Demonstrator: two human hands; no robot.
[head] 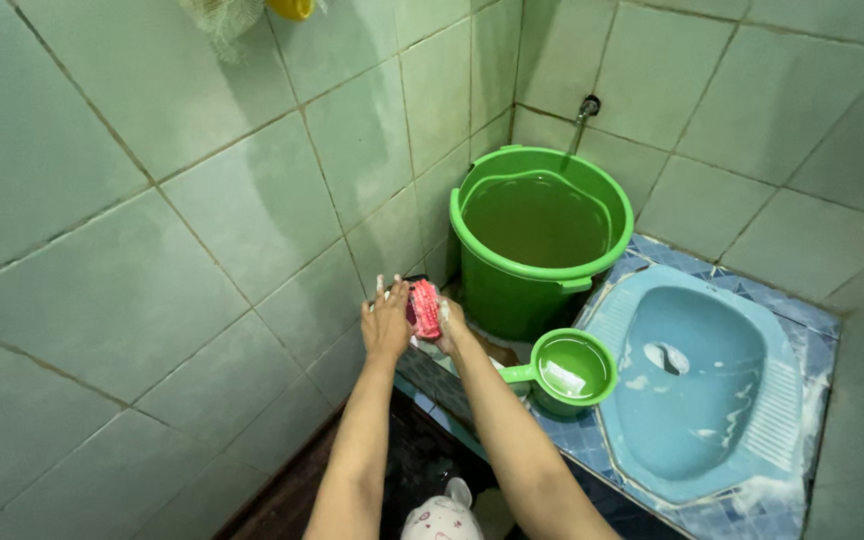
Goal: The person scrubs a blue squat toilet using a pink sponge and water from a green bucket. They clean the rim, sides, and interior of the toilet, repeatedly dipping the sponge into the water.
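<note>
My right hand (449, 325) grips a pink scrub brush (425, 308) and presses it at the base of the green tiled wall (252, 230), beside the bucket. My left hand (385, 320) lies right against the brush on its left side, fingers up and dotted with white foam, touching the wall. Both arms reach forward from the bottom of the view.
A green bucket (512, 290) full of water stands in the corner under a wall tap (586, 108). A green dipper (569, 372) with water sits on the blue tiled platform (572, 440). A blue squat toilet (702, 390) with foam lies to the right. A white patterned object (442, 520) is at bottom.
</note>
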